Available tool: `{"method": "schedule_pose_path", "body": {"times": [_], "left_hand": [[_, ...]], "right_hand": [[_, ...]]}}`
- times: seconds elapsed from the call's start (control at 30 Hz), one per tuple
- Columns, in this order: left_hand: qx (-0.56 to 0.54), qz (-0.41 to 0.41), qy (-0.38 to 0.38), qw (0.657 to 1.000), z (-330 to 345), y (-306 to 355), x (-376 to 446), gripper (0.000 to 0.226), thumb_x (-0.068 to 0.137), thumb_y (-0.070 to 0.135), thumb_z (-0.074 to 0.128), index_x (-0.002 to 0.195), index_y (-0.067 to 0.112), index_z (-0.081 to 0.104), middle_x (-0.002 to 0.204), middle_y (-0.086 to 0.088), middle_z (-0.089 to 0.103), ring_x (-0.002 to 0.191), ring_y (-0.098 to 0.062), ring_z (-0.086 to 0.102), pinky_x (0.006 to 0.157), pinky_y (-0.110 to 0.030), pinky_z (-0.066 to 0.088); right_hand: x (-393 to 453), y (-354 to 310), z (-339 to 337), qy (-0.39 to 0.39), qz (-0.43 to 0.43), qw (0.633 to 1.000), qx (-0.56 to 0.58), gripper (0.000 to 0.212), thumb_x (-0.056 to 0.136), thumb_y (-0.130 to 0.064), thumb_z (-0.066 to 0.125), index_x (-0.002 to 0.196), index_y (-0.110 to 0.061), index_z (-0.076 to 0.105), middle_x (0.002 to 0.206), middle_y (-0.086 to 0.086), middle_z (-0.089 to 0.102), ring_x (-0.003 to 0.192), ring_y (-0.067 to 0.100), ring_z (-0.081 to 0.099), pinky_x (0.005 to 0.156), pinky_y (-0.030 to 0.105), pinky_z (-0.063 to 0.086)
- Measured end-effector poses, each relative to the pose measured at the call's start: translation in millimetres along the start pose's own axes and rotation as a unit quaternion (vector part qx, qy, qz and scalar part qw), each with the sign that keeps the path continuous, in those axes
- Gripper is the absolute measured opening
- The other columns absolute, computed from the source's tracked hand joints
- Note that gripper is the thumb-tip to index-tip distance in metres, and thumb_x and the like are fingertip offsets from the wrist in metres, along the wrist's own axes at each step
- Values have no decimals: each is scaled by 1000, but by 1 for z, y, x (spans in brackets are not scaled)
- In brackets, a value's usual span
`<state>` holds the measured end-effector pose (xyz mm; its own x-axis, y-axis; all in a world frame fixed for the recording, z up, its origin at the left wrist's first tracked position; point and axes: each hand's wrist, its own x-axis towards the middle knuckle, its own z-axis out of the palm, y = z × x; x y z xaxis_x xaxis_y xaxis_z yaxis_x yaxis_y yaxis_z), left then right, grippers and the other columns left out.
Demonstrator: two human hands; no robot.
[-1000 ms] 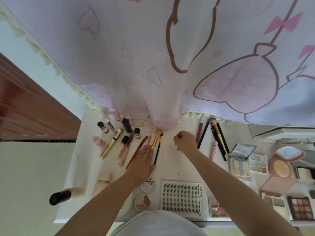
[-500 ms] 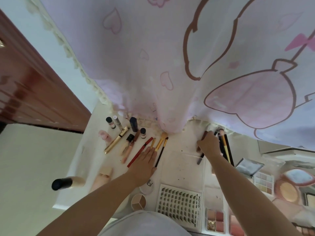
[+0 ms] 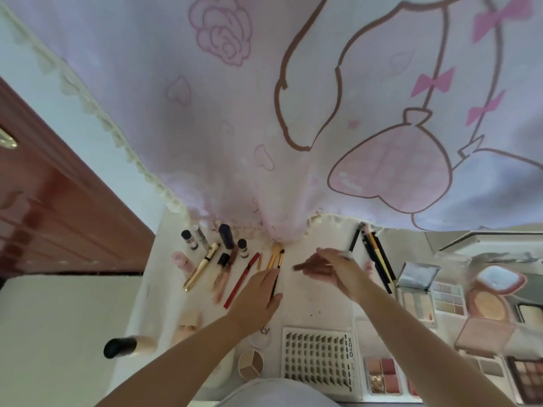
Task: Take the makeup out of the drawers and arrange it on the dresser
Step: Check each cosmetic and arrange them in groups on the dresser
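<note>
Brushes (image 3: 274, 259) lie left of the pencils (image 3: 374, 254), lash tray (image 3: 318, 358) nearer, palettes (image 3: 446, 298) apparently rightmost.

Both forearms are bare, no sleeves reaching the wrists, and the left hand (image 3: 255, 295) and right hand (image 3: 332, 270) wear no gloves (white clothing shows below).

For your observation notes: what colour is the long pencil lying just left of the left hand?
Red, seen in the head view.

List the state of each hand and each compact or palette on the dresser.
Left hand: open, flat on the brushes.
Right hand: holding a brown pencil.
Mirrored palette: lid open.
Round powder compact: lid open.
Lash tray: lying flat.
</note>
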<state>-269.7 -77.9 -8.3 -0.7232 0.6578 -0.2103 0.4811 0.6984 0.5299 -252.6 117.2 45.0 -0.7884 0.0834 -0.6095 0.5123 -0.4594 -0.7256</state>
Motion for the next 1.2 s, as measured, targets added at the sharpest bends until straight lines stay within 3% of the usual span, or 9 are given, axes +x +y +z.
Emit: {"method": "schedule_pose_path", "body": {"times": [0.1, 0.23, 0.37, 0.57, 0.83, 1.0, 1.1, 1.17, 1.2], "left_hand": [[-29, -12, -13, 999, -12, 1, -1, 60, 94, 35, 41, 144, 17, 13, 151, 1, 20, 138, -12, 18, 106, -14, 9], [-49, -14, -12, 999, -35, 11, 3, 54, 92, 33, 47, 140, 19, 27, 140, 3, 39, 126, -11, 40, 97, -15, 28], [22, 33, 48, 998, -65, 14, 8, 22, 95, 24, 40, 109, 15, 54, 110, -3, 53, 97, -16, 51, 75, -18, 31], [133, 106, 32, 985, -100, 15, 8, 27, 96, 26, 38, 113, 10, 51, 113, -5, 53, 104, -18, 50, 80, -18, 31], [240, 182, 125, 945, -173, 21, 12, 28, 97, 23, 35, 119, 12, 48, 112, -1, 54, 97, -14, 51, 83, -19, 38], [329, 247, 180, 894, -222, 49, 8, 31, 94, 36, 39, 102, 12, 58, 89, 0, 61, 69, -10, 48, 61, -20, 39], [414, 319, 272, 808, -245, 69, 7, 21, 77, 29, 56, 69, 10, 62, 54, 0, 57, 40, -12, 48, 37, -16, 37], [436, 313, 319, 781, -252, 78, 8, 20, 74, 26, 56, 61, 11, 59, 47, 1, 51, 34, -12, 43, 34, -14, 30], [448, 295, 332, 776, -254, 82, 9, 22, 76, 27, 54, 60, 12, 58, 46, 1, 50, 33, -11, 40, 34, -14, 27]], "right_hand": [[-7, 1, 10, 48, -18, 993, -109, 37, 96, -26, 39, 67, -8, 53, 52, 6, 55, 44, 13, 55, 41, 21, 46], [-9, 1, 23, 65, -61, 984, -153, 32, 94, -17, 39, 63, -14, 32, 49, -1, 31, 38, 9, 28, 36, 17, 21], [-17, -8, 35, 22, -99, 981, -165, 26, 89, -5, 51, 63, -9, 45, 43, 3, 52, 36, 11, 48, 33, 17, 26], [-30, -35, 46, -92, -82, 974, -193, 12, 86, -6, 57, 74, -4, 60, 60, 8, 70, 57, 17, 68, 41, 20, 45], [-51, -100, 71, -95, -75, 856, -502, 28, 93, -31, 45, 72, -14, 52, 45, -8, 32, 35, 6, 26, 37, 16, 24], [-75, -135, 91, -112, -141, 690, -701, 30, 86, -31, 57, 62, -20, 43, 47, -8, 47, 28, -3, 39, 38, 8, 36], [-79, -162, 100, -82, -97, 684, -718, 31, 87, -29, 55, 61, -16, 46, 32, -9, 50, 27, 0, 43, 42, 14, 40], [-76, -173, 105, -42, -110, 704, -700, 37, 90, -30, 52, 58, -13, 45, 30, -6, 48, 28, 5, 43, 44, 19, 39], [-74, -176, 107, -7, -145, 679, -720, 41, 91, -32, 49, 55, -13, 43, 32, -5, 47, 32, 8, 45, 45, 20, 38]]}}
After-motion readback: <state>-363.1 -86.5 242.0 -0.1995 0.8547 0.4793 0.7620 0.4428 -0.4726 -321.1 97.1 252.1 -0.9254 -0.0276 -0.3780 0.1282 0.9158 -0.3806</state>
